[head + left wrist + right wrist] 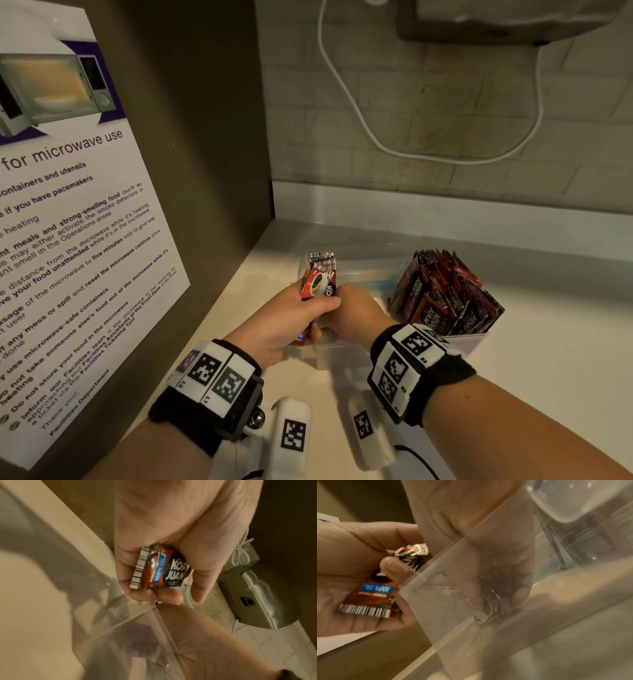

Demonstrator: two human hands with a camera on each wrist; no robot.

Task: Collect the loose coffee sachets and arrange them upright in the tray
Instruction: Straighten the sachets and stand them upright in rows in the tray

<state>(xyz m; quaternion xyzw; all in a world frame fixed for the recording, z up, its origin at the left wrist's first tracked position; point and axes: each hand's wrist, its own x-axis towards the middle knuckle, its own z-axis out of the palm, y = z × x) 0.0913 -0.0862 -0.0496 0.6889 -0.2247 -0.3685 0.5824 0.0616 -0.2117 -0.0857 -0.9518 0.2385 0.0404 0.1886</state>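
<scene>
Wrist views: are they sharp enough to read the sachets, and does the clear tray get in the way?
Left wrist: motion-blurred, yet "KOPI JUAN" reads on the sachets the left hand grips. Right wrist: soft; the tray wall hazes the right hand and its sachet. Head: sharper, dim warm light, wide-angle bending at the edges.

Black wristbands, white tag-marked blocks

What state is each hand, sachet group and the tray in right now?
left hand: grips a bunch of coffee sachets beside the tray.
right hand: inside the clear tray, fingers holding a sachet at its floor.
packed sachets: upright at the tray's right end.
</scene>
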